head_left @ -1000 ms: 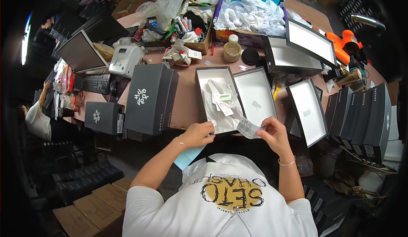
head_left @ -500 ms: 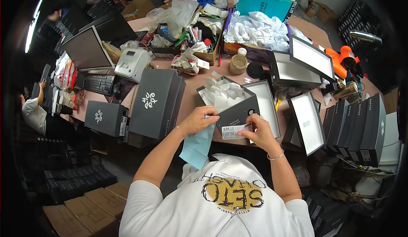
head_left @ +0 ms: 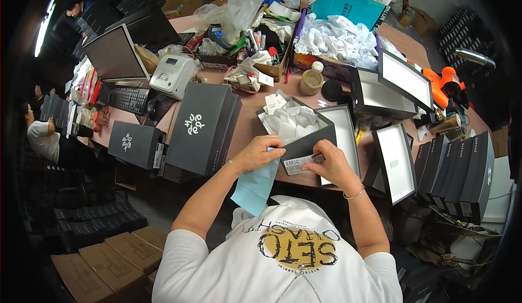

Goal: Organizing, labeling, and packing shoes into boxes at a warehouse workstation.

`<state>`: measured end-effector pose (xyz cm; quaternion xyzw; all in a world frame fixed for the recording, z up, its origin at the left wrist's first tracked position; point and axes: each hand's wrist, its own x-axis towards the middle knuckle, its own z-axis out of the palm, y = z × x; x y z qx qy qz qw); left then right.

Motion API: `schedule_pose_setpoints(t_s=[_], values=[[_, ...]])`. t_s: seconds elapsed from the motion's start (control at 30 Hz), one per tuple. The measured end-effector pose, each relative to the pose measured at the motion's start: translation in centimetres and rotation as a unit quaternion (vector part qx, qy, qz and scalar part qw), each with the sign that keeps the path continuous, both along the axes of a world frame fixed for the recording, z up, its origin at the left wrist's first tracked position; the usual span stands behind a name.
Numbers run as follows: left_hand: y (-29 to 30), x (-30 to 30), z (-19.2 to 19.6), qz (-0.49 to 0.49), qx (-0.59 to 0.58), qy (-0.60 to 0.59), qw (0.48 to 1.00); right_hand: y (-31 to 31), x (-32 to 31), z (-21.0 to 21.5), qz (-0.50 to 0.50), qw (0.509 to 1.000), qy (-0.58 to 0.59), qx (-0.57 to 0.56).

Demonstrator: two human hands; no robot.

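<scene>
My left hand [head_left: 262,153] is closed on a light blue sheet of paper [head_left: 254,189], which hangs down in front of my shirt. Thumb and fingers of my right hand [head_left: 334,167] pinch the right end of a white barcode label [head_left: 298,164], against the near end of a dark grey shoebox [head_left: 311,141]. How much of the label sticks to the box I cannot tell. The shoebox stands open, with crumpled white tissue paper [head_left: 293,122] inside. A white tag [head_left: 274,103] lies at its far left corner. A white-lined lid [head_left: 343,134] rests to its right.
Closed shoeboxes [head_left: 196,132] stand on the left, near a label printer [head_left: 173,77], keyboard [head_left: 128,100] and monitor [head_left: 115,54]. Behind are a jar [head_left: 311,79] and a carton of white tissue [head_left: 337,39]. More shoeboxes [head_left: 457,167] and an orange tape dispenser [head_left: 443,84] are on the right.
The label now slants up at its right end, with my right hand a little higher. A white tag has come into sight in the open box. My left hand keeps the blue sheet.
</scene>
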<state>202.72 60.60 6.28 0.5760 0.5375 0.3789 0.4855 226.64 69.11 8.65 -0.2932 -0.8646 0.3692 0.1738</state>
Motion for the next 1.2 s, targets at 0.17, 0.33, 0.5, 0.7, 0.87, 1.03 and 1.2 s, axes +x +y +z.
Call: schedule_pose_setpoints(t_s=[0.17, 0.33, 0.5, 0.7, 0.87, 1.03, 1.2], values=[[0.1, -0.1, 0.1, 0.002, -0.001, 0.002, 1.0, 0.0, -0.3, -0.6, -0.018, 0.999, 0.028, 0.021], [0.2, -0.1, 0.3, 0.005, 0.001, -0.008, 1.0, 0.1, -0.6, -0.6, -0.022, 0.998, 0.039, 0.035], [0.3, -0.2, 0.4, 0.001, -0.002, -0.004, 1.0, -0.1, -0.7, -0.9, -0.029, 0.998, 0.03, 0.051], [0.3, -0.3, 0.3, -0.005, -0.004, -0.004, 1.0, -0.3, -0.8, -0.9, -0.034, 0.997, 0.01, 0.075], [0.4, -0.2, 0.3, -0.009, -0.008, -0.005, 1.0, 0.4, -0.2, -0.2, -0.011, 1.0, 0.015, -0.009], [0.3, -0.2, 0.0, -0.017, -0.004, 0.004, 1.0, 0.5, 0.6, 0.3, 0.012, 0.998, 0.008, -0.055], [0.3, 0.1, -0.2, -0.016, 0.008, 0.01, 1.0, 0.1, 0.3, -0.5, 0.015, 1.0, 0.013, -0.005]])
